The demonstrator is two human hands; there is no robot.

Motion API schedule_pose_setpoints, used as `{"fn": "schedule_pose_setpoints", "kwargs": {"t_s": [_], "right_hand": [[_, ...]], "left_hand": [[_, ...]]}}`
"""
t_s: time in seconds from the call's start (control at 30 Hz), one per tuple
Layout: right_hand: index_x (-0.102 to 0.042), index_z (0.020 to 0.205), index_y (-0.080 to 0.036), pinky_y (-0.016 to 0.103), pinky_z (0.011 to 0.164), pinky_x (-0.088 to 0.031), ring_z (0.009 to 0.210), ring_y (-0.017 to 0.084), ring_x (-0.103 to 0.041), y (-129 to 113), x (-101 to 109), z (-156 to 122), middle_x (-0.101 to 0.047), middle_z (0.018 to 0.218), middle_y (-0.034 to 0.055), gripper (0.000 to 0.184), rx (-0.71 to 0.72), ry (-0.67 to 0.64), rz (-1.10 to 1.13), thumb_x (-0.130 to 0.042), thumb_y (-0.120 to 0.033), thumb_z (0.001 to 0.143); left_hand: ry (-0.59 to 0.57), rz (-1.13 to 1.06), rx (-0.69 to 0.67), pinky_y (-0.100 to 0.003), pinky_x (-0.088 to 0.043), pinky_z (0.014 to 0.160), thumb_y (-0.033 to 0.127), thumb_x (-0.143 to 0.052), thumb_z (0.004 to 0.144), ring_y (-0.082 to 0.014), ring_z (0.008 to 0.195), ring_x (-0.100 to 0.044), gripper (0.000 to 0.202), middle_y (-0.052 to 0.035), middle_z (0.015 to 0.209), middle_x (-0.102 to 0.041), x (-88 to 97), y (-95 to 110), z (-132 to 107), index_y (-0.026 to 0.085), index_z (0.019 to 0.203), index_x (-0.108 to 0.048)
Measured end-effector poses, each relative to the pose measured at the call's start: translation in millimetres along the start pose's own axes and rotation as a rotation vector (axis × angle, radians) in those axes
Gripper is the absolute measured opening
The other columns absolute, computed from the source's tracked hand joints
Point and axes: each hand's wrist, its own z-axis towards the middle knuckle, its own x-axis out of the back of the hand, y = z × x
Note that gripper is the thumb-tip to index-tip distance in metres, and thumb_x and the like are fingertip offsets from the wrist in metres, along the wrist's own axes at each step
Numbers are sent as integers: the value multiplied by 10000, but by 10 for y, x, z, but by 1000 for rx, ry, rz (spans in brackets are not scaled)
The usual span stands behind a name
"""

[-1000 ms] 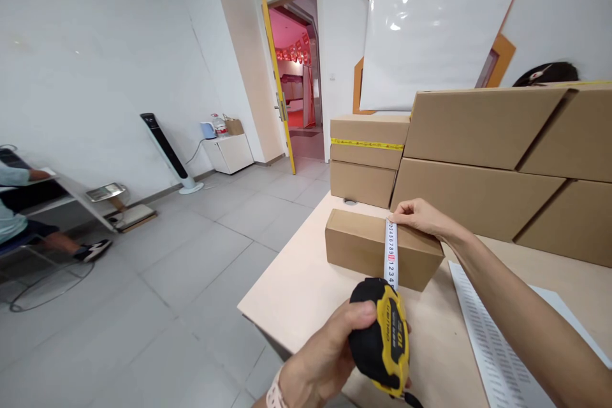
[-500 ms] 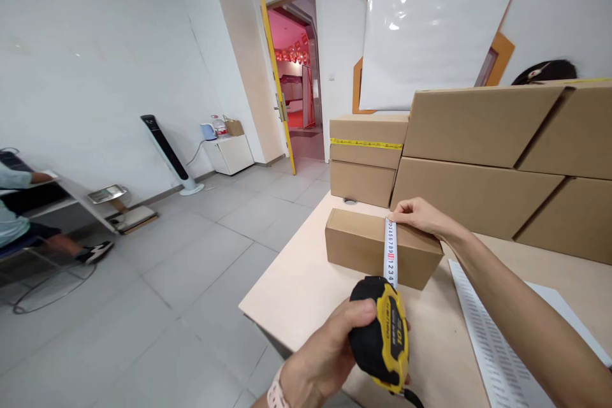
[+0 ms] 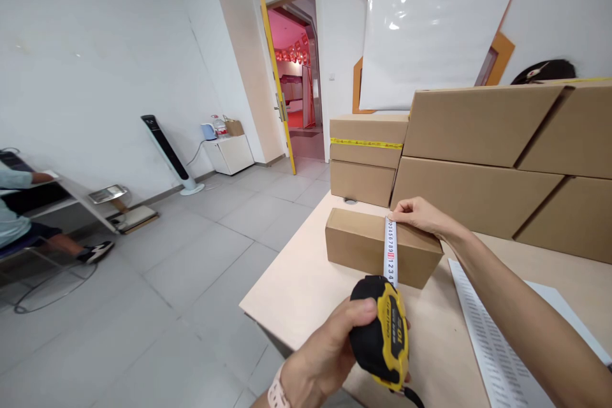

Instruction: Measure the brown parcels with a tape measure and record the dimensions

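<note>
Head view: we see the left hand (image 3: 329, 350) wrapped around a black and yellow tape measure (image 3: 380, 331), thumb across its top and fingers curled under the case, low over the near edge of the table (image 3: 296, 293). From the case the white blade (image 3: 391, 248) runs straight up and over a small box (image 3: 363, 245), which lies flat on the table near its left corner. The right hand (image 3: 421, 215) reaches in from the right and pinches the end of the blade between thumb and fingertips, pressing it at the box's far top edge. The blade crosses the lid near the right end of the box and drops down its front face.

Right of the box a printed sheet (image 3: 497, 344) lies on the table under the right forearm. Behind stand larger stacked cartons (image 3: 478, 159), and further left two more, the upper carton (image 3: 368, 140) banded with yellow tape. Far left, across the tiled floor, another person (image 3: 14, 217) sits at a desk, and a tower fan (image 3: 165, 150) stands by the wall.
</note>
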Motion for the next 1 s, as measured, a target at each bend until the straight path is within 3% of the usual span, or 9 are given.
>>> {"fn": "schedule_pose_setpoints", "kwargs": {"t_s": [0.5,0.77,0.87,1.0], "right_hand": [[-630,601,-192,251,540,-425,597,150,-569,17,8,7,-658,634,7,306,7,-3,-13,-750,-473,617],[-616,596,-190,258,541,-413,597,149,-562,-8,1,3,-650,630,9,326,8,7,-21,-757,-481,633],[-625,636,-199,271,570,-424,638,164,-583,-124,123,-193,-670,667,22,354,82,78,-9,-713,-535,704],[-698,818,-247,329,674,-486,762,222,-642,-233,344,-766,-717,832,57,337,232,244,-39,-664,-578,765]], "left_hand": [[28,36,8,-420,-589,620,538,-762,593,-268,756,-682,682,-198,999,-700,-5,6,-8,66,1079,-683],[-16,111,-11,-404,-539,664,526,-718,632,-259,800,-642,662,-171,1001,-663,3,34,-13,85,1118,-625],[-100,352,-61,-361,-478,780,426,-767,610,-245,917,-595,714,-101,1043,-632,36,130,-99,159,1238,-560],[-155,1052,-187,-393,-389,913,315,-803,589,-278,1022,-541,911,-61,1163,-583,145,316,-239,288,1415,-420]]}}
